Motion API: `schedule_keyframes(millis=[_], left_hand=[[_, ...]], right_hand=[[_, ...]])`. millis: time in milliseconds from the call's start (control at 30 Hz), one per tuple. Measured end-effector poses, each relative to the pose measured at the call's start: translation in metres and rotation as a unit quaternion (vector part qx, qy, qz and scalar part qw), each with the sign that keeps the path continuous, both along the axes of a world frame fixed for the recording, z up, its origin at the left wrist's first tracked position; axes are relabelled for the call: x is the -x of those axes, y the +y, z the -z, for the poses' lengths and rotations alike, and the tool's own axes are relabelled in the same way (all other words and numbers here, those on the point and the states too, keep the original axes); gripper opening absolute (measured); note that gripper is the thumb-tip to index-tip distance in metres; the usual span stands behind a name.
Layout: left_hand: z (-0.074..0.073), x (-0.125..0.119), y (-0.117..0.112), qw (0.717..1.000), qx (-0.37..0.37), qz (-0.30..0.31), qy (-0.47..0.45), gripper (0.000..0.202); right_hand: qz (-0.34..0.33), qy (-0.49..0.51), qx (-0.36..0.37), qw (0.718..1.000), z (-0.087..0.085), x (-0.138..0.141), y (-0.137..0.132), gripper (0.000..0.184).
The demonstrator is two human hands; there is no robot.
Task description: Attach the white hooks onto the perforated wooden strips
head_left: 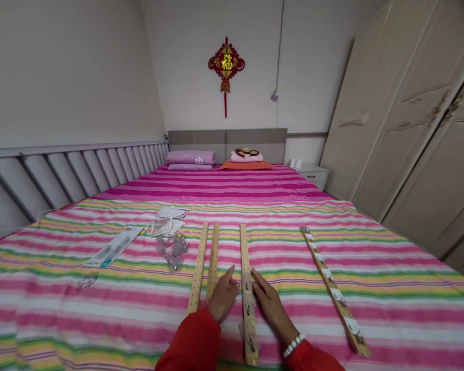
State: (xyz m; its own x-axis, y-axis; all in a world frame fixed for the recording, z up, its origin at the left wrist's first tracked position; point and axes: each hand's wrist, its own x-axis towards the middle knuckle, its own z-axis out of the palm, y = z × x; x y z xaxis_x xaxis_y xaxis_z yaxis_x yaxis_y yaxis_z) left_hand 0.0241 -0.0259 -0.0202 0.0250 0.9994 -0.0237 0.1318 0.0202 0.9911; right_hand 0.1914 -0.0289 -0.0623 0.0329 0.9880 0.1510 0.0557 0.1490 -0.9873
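Note:
My left hand (223,297) and my right hand (269,304) rest on the striped bedspread (390,268), one on each side of a long perforated wooden strip (247,288). Both hands touch that strip with their fingertips; the left fingers are curled with the index finger out, the right fingers lie fairly flat. Small clips sit on the strip's near part. Two bare wooden strips (204,265) lie side by side just left of my left hand. A fourth strip (332,288), fitted with several white clips, lies apart to the right. Red sleeves cover both arms and a white bead bracelet (294,345) circles the right wrist.
Clear plastic packets and loose clips (170,234) lie on the bed at the left, with a long blister pack (114,247) beside them. Pillows (191,158) lie at the headboard. A wardrobe (417,144) stands along the right; a slatted rail (73,172) runs along the left.

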Motion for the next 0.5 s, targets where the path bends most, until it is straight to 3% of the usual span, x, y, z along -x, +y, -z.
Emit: schedule_keyframes(millis=[133,233,300,400,500], left_hand=[[-0.019,0.053,0.005,0.989,-0.093,-0.11,0.032,0.033],[-0.014,0.105,0.018,0.958,-0.108,-0.25,0.091,0.033],[-0.005,0.133,0.025,0.934,-0.11,-0.312,0.135,0.036],[0.006,0.154,0.029,0.918,-0.097,-0.342,0.175,0.039],[0.01,0.155,0.03,0.907,-0.081,-0.35,0.219,0.034]], right_hand=[[0.025,0.038,0.039,0.998,0.0,0.001,-0.002,0.065],[0.039,0.047,0.048,0.997,0.003,0.002,-0.001,0.067],[0.045,0.055,0.047,0.996,0.005,0.002,0.0,0.066],[0.047,0.06,0.046,0.996,0.006,0.002,0.0,0.063],[0.052,0.057,0.048,0.996,0.007,0.002,0.001,0.062]])
